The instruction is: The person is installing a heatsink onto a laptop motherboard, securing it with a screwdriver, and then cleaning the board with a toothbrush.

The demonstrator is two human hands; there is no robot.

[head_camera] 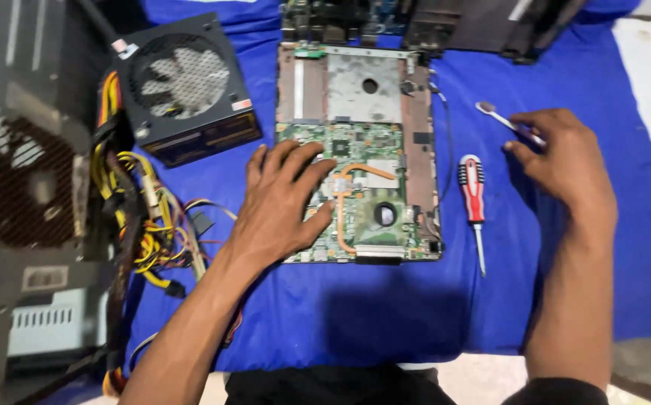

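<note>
— Forearms come in from the bottom edge; what's the biggest thing past them?

— Blue cloth under everything; grey computer case along the left edge, then the black power supply with its round fan grille and a tangle of yellow cables; a small white-and-red label sits at its top corner, an orange one at the front edge.

— And the hands?

— Left hand lies flat, fingers spread wide, on the opened laptop board, over its green lower part beside the copper heat pipe. Right hand pinches the white plastic pry tool — its long axis runs up-left from the fingers.

— Screwdriver?

— Red-handled screwdriver lies untouched between board and right hand, tip toward the camera; the right hand is nearer.
</note>
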